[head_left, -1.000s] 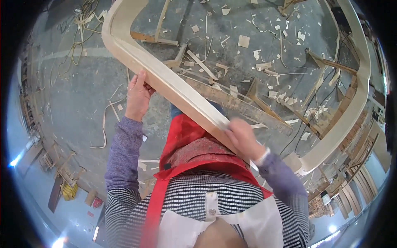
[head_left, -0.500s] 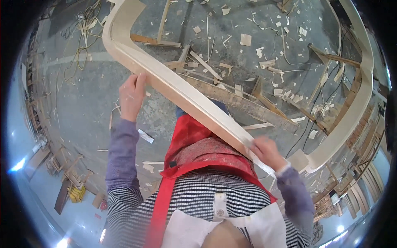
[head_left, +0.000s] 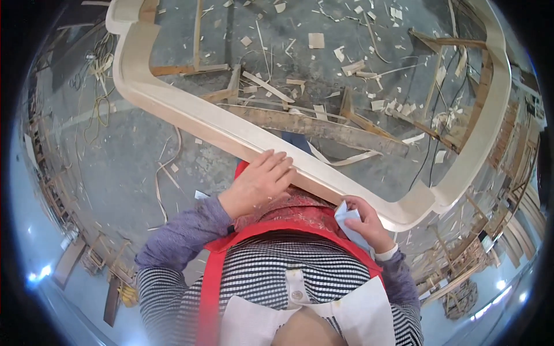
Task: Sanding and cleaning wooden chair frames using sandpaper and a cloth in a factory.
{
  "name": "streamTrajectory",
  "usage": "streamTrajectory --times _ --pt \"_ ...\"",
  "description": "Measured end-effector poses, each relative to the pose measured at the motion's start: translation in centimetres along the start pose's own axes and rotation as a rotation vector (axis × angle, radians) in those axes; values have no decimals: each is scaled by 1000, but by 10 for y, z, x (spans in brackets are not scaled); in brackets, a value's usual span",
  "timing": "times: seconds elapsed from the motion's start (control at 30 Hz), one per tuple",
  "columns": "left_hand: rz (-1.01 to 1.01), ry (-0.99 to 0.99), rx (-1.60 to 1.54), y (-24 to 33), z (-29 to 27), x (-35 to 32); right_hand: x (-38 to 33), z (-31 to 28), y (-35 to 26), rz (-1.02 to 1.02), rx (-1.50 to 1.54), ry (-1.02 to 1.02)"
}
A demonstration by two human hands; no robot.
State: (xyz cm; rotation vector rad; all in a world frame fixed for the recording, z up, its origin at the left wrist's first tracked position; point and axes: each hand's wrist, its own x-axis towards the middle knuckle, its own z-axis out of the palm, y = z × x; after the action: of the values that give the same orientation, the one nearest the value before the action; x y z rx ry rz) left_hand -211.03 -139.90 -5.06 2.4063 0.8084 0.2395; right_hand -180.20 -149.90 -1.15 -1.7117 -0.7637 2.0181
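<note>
Two hands: both rest on one long curved wooden frame held in front of the person's chest.
Floor, far left: tangled yellowish cord (head_left: 99, 95) lies on the grey concrete floor (head_left: 133, 155), well apart from the hands.
Frame: the pale curved wooden frame (head_left: 231, 135) runs from the upper left corner diagonally down to the lower right, then bends up along the right rim; its surface is smooth and light-coloured.
Left hand: the left hand (head_left: 258, 183) lies flat on the near edge of the frame, fingers spread and laid over the wood, not clenched; it presses rather than grips.
Apron: a red apron (head_left: 288, 216) over a striped top sits just below both hands.
Right hand: the right hand (head_left: 363, 224) is closed on a folded pale blue sheet, likely sandpaper (head_left: 346, 218), held against the lower edge of the frame near its rounded corner.
Scraps: wood strips and offcuts (head_left: 323, 124) lie scattered on the floor inside the loop of the frame.
Far right: stacked wooden pieces (head_left: 508, 167) stand beyond the frame's right side.
</note>
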Motion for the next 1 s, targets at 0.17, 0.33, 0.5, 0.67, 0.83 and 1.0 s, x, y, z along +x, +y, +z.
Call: streamTrajectory --times 0.17,0.33,0.5,0.67,0.83,1.0 --pt "-78 74 -239 12 2 -8 17 -6 -2 -175 -68 257" --pt "-308 154 -324 5 -21 -44 67 20 -8 -371 -565 87" --pt "-551 278 -360 -8 -41 -104 59 44 -16 -597 -737 52" --pt "-728 388 -412 -48 -67 -161 124 136 -63 -686 -807 -198" --pt "-676 389 -418 -134 -118 -232 218 282 -172 -982 -844 -33" --pt "-795 471 -341 -215 -178 -305 299 379 -249 -725 -378 -193"
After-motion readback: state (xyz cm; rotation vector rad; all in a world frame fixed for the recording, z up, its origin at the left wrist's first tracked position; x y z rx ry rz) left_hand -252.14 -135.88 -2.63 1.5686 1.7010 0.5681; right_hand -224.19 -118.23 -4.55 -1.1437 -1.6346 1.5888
